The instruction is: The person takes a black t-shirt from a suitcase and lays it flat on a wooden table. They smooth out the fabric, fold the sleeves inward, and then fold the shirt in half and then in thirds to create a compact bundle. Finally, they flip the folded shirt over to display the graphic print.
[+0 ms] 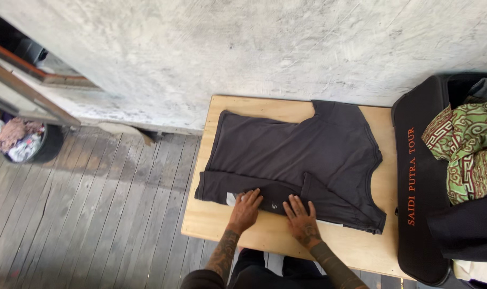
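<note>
while the wall [243,48] is filling the top of the view and the plank floor [93,203] is running off to the left, the wooden table [222,225] is carrying the work. the dark shirt [286,155] is lying flat on it, its long axis running left to right across the board, with the near long edge already turned over into a band that is sitting along the front side. that fold is lying directly ahead of both hands, between them and the rest of the cloth, so the shirt is stretching away from the person toward the wall. a sleeve is sticking up at the far edge and another is lying folded over near the right hand.

to the right, a black bag [420,187] with orange lettering is standing open just beside the table, holding a green patterned cloth [462,150] and other dark fabric. at far left a round basket [24,142] of mixed clothes is sitting on the floor, well apart.

the left hand [246,208] is pressing flat on the folded band, fingers spread, clasping nothing. the right hand [302,217] is doing the same just beside it, palm down and unclenched, sitting a little nearer the shirt's middle; the left is nearer the hem end.
</note>
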